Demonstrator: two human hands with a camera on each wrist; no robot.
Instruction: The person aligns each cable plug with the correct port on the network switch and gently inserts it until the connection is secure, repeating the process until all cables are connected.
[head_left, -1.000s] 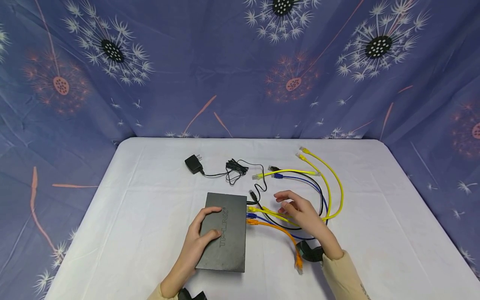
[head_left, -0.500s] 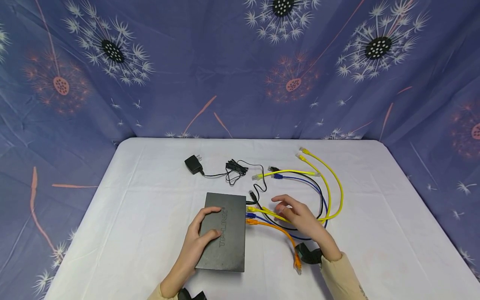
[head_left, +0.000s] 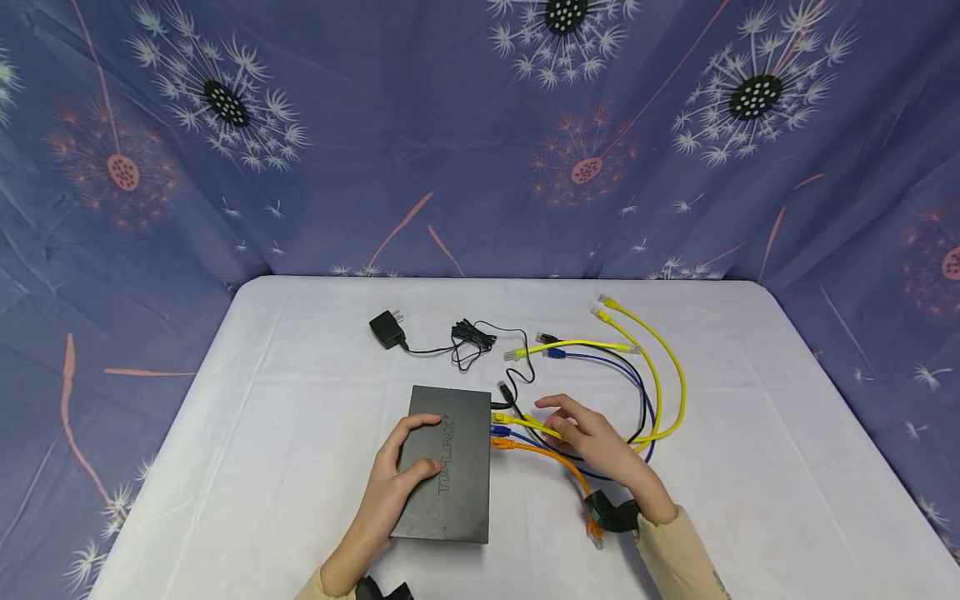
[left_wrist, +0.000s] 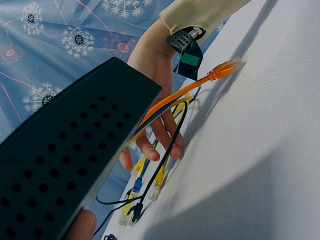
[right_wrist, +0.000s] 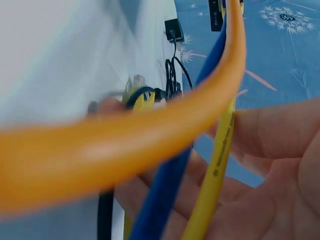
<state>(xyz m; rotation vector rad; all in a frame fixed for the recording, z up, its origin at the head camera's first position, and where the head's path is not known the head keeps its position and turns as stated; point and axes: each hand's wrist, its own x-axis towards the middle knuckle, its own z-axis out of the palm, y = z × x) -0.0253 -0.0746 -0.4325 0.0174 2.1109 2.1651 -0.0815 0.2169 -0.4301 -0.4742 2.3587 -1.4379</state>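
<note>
A dark TP-LINK network switch (head_left: pixel 463 508) is gripped at its left side by my left hand (head_left: pixel 393 471), thumb and a finger over its top. In the left wrist view its vented face stands tilted above the white cloth. An orange network cable (head_left: pixel 551 454), a blue cable (left_wrist: pixel 162 108) and a yellow cable (right_wrist: pixel 220 160) run from its right edge. My right hand (head_left: pixel 596 442) is among these cables, fingers loosely bent and thumb apart from them. In the right wrist view, the blurred orange cable crosses before the palm and hides part of the fingers.
Behind the switch lie a black power adapter (head_left: pixel 387 329) and its bundled cord (head_left: pixel 472 332). Several yellow, blue and black cable ends spread at the back right, including a short yellow cable (head_left: pixel 570 343). A patterned curtain (head_left: pixel 480 150) hangs behind the table.
My right hand has drifted a little left toward the switch, and the orange cable's loose end has shifted slightly left with it. The left hand keeps its hold; the switch barely moves.
</note>
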